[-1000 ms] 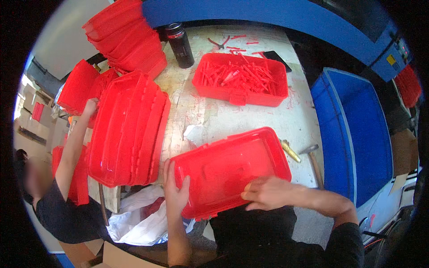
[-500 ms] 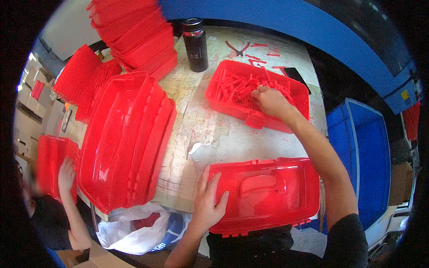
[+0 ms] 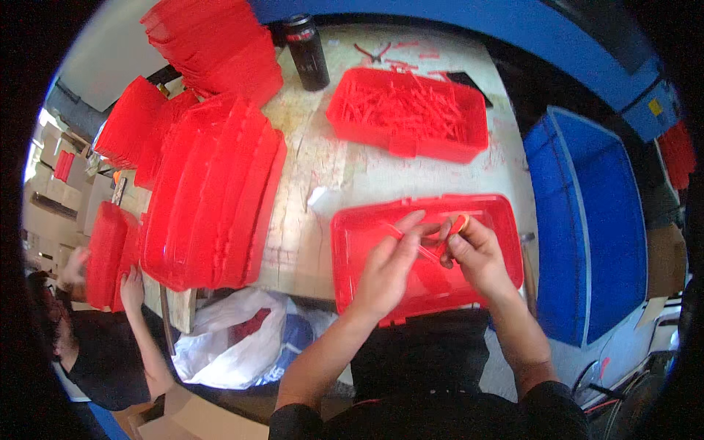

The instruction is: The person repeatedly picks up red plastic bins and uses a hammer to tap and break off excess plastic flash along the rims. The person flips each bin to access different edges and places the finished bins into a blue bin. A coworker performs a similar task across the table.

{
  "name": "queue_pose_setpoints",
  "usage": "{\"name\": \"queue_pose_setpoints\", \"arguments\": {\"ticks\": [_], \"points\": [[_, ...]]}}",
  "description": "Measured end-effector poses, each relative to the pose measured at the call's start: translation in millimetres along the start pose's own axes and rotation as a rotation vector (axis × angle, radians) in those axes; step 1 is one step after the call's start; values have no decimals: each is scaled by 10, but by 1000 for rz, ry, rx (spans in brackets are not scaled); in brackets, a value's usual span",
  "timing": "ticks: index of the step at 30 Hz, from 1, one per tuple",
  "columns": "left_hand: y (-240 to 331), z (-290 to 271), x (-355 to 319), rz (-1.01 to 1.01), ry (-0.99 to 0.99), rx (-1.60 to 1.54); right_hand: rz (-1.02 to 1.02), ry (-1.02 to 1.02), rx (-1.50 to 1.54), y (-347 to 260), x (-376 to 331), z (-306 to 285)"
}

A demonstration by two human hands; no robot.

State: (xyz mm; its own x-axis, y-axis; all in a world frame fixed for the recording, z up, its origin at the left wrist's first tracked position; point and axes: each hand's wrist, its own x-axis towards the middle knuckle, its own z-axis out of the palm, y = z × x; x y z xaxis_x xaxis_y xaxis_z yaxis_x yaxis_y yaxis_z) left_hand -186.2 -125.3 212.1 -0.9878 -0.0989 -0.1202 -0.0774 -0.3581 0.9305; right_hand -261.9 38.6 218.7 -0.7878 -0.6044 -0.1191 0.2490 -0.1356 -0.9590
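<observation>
A translucent red plastic lid (image 3: 350, 235) lies at the table's front edge, below both hands. My left hand (image 3: 389, 268) is over its middle, closed on a thin red plastic strip (image 3: 425, 253). Close beside it, my right hand (image 3: 478, 257) pinches a small red plastic piece (image 3: 459, 224); a yellowish band shows at its fingers. The fingertips of the two hands nearly meet, and blur hides exactly how the pieces touch. Beyond the lid, a red plastic box (image 3: 405, 145) is filled with many loose red strips (image 3: 403, 106).
Stacked red lids (image 3: 209, 198) and red boxes (image 3: 220, 66) crowd the table's left side. A black bottle (image 3: 308, 55) and pliers (image 3: 374, 53) stand or lie at the back. A blue bin (image 3: 561, 235) is at right, a white bag (image 3: 227, 345) below. A co-worker's hand (image 3: 132, 292) touches a red box at left.
My right hand has left the box of strips and come back over the lid with a red piece. My left hand has moved off the lid's left edge to its middle. The view has shifted.
</observation>
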Motion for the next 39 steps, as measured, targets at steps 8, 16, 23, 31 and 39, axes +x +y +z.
{"name": "queue_pose_setpoints", "arguments": {"ticks": [8,16,23,31,39], "points": [[-665,327,-387,124,-86,273,-267,50,-728,334,-729,210],[34,164,51,338,-114,916,78,200,-499,95,-998,-460],[-557,1212,1569,1040,-940,1486,-102,541,-152,78,-1314,-1177],[-328,559,2027,432,-896,1751,195,222,-272,-168,-1408,-1355],[-344,-423,1448,307,-580,1436,-372,22,-1350,108,-90,-681]]}}
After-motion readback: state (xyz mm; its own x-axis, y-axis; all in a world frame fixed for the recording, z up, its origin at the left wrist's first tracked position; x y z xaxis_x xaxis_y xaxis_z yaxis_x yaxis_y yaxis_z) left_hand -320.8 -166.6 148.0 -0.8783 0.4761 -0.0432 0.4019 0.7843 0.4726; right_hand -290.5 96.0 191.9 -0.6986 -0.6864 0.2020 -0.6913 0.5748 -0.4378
